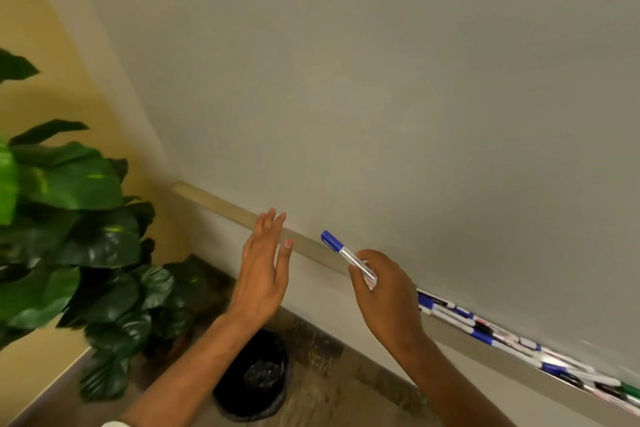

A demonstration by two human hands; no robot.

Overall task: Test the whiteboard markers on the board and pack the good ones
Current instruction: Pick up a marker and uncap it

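Marker (347, 257), blue-capped, sits in the right hand (384, 295), gripped at the lower barrel by thumb and curled fingers.

Head view: the long axis runs up and to the left, cap (330, 241) leading. It points toward the left hand (265, 270), which is open with straight fingers and holds nothing; the palm faces the cap, near but apart.

The cap is on, so uncapping is judged next, the left hand being nearer.

Board (381, 97) lies just behind both hands, with wide bare room above.

Tray (450, 331) with more markers (481, 334) runs down-right past the right wrist.

Plant (69, 201) and bin (256, 378) stand left and below.
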